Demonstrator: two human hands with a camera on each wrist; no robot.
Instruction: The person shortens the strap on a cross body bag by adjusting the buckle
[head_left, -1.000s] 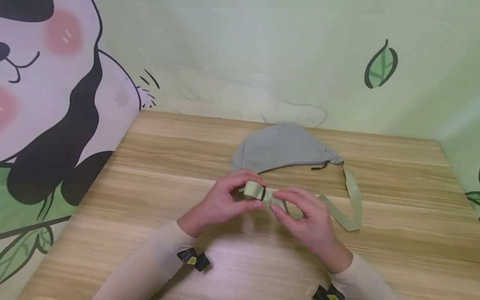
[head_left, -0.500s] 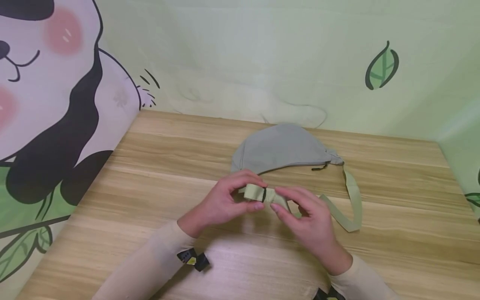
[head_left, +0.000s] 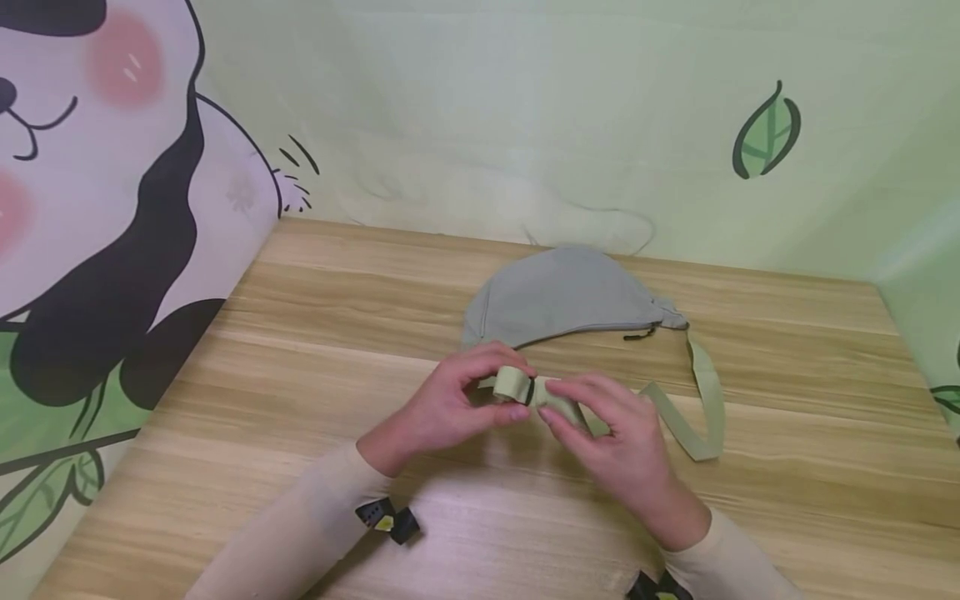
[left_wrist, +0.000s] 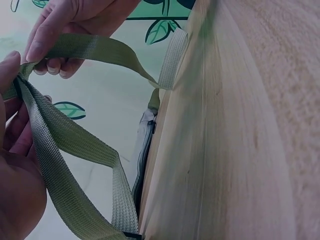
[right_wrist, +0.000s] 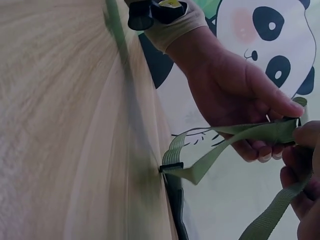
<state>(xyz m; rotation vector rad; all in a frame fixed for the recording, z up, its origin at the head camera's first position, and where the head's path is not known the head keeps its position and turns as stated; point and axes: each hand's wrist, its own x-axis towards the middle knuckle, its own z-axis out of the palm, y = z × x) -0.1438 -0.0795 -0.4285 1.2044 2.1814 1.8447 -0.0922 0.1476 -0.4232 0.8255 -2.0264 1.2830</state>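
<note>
A grey waist bag (head_left: 562, 292) lies flat on the table, with its light green webbing strap (head_left: 708, 408) running from its right end toward both hands. My left hand (head_left: 438, 404) pinches the strap at a black slider (head_left: 532, 390), where the webbing bulges up in a small round loop (head_left: 512, 383). Just right of the slider, my right hand (head_left: 633, 454) pinches the strap between thumb and fingertips. In the left wrist view, a long strap loop (left_wrist: 90, 140) hangs below the left hand. A second black fitting (right_wrist: 171, 166) holds the strap in the right wrist view.
The wooden table (head_left: 300, 308) meets a printed backdrop (head_left: 465, 108) with a panda and leaves along its back and sides. A dark zip pull (head_left: 639, 335) hangs from the bag's front edge. Black wrist devices (head_left: 390, 521) sit on the sleeves.
The webbing loop at the slider flattened half a second ago and now stands up rounded again. The right fingertips shifted slightly along the strap; the bag stayed put.
</note>
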